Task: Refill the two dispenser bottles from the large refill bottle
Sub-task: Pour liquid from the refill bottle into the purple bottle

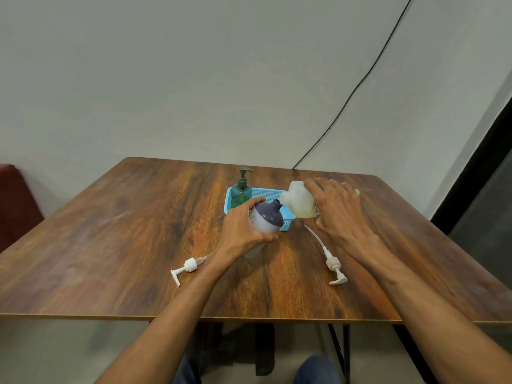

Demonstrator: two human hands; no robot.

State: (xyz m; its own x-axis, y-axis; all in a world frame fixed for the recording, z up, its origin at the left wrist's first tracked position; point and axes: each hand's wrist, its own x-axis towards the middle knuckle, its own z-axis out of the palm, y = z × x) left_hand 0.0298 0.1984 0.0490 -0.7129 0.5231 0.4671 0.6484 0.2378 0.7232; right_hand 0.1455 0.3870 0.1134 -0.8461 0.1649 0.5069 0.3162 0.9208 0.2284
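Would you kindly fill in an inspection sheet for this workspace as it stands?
Surface: wood-grain table.
Job's things: purple-topped bottle uncapped, tilted; refill bottle tipped, mouth close to its neck; green pump bottle upright in blue basket.
Clutter: white pump head lying at left; second pump head at right.
Hands: left hand grips purple-topped bottle; right hand grips refill bottle.
Cables: black cable down the wall.
Surroundings: red seat at left.
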